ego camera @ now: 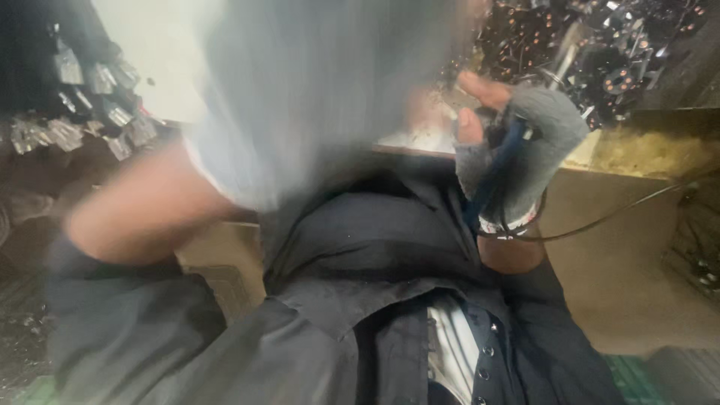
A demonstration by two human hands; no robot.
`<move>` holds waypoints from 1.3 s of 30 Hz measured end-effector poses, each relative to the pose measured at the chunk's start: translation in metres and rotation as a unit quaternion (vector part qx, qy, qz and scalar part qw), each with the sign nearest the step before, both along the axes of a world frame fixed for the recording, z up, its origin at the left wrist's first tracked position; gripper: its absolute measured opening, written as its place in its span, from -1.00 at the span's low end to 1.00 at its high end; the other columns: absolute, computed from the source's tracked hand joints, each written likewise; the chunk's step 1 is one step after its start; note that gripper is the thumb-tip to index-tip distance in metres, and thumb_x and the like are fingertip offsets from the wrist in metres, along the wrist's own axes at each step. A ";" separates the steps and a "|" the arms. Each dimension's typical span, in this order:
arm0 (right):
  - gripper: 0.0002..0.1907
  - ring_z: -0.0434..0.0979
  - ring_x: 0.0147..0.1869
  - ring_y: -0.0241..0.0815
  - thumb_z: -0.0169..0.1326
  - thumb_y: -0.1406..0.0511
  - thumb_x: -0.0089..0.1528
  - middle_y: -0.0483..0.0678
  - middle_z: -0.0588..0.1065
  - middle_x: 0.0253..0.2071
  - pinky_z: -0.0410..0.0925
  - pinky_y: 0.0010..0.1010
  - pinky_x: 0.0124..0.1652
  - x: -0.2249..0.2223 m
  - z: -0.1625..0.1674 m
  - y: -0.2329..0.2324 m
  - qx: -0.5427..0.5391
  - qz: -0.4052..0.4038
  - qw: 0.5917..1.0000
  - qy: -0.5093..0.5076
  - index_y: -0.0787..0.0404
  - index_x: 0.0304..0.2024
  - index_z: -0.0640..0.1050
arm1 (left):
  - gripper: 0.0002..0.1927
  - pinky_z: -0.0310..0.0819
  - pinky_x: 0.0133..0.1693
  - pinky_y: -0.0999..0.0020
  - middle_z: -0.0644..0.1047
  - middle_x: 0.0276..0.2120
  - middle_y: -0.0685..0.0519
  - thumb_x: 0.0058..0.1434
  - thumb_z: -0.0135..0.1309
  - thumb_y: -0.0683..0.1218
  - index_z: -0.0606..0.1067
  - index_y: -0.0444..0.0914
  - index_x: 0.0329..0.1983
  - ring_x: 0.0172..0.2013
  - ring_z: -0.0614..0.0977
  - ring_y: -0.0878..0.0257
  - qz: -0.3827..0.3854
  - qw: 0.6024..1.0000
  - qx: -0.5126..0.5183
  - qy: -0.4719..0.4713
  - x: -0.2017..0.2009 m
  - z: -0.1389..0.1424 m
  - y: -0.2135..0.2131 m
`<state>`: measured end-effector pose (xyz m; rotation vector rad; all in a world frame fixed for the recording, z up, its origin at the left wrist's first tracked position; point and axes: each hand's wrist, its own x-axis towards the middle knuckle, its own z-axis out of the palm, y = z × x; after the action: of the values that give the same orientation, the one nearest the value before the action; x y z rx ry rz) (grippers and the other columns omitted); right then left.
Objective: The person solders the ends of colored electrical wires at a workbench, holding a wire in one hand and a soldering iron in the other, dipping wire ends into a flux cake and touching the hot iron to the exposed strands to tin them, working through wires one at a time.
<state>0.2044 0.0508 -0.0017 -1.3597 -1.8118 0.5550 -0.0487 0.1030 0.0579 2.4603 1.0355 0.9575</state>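
Grey knitted fabric of a fingerless glove covers the right hand (517,142), which is curled tight around a dark blue tool handle (499,176); the bare fingertips (484,90) fold over its top, and a thin metal shaft (564,52) rises from the fist toward the upper edge. A thin black cable (607,217) loops from below the wrist out to the right. Just behind the hand lies a dark heap of small shiny metal parts (600,45), with a yellowish-brown work surface (645,150) beside it. The left hand cannot be made out: only a bare forearm (142,210) and a blurred pale grey sleeve (300,97) show, so its grip cannot be told. Below hangs a dark button-front shirt (390,300). At far left, small silvery pieces (97,105) are stacked on a dark rack.
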 end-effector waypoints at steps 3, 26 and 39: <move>-0.79 0.49 -0.29 -0.13 0.25 0.38 0.27 0.02 0.58 -0.32 0.34 -0.33 -0.25 0.011 -0.010 0.009 -0.066 0.044 0.997 -0.013 0.33 -0.05 0.68 | -0.78 0.36 -0.48 0.16 0.53 -0.39 0.10 0.25 0.27 0.09 0.53 -0.10 -0.27 -0.43 0.59 0.09 -0.168 0.978 -0.120 -0.010 0.015 -0.026 -0.033; -0.89 0.64 -0.12 -0.19 0.23 0.31 0.38 -0.04 0.63 -0.15 0.44 -0.45 -0.12 0.013 -0.027 -0.039 -0.330 0.115 0.925 0.148 0.18 -0.06 0.64 | -0.78 0.48 -0.34 0.25 0.58 -0.33 0.15 0.06 0.31 -0.03 0.56 0.00 -0.22 -0.28 0.66 0.14 0.041 0.972 -0.233 0.004 0.037 -0.104 -0.075; -0.82 0.65 -0.11 -0.22 0.20 0.32 0.36 -0.02 0.64 -0.13 0.45 -0.50 -0.09 0.002 0.008 -0.029 -0.226 0.069 0.971 0.047 0.22 0.00 0.64 | -0.83 0.53 -0.25 0.26 0.59 -0.26 0.14 0.29 0.31 -0.05 0.54 -0.07 -0.12 -0.26 0.66 0.14 0.079 0.978 -0.151 -0.120 0.022 -0.111 -0.075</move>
<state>0.2060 0.0220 0.0059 -1.4736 -1.7770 1.1419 -0.0266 0.0283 -0.0535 1.9880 1.2059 1.0297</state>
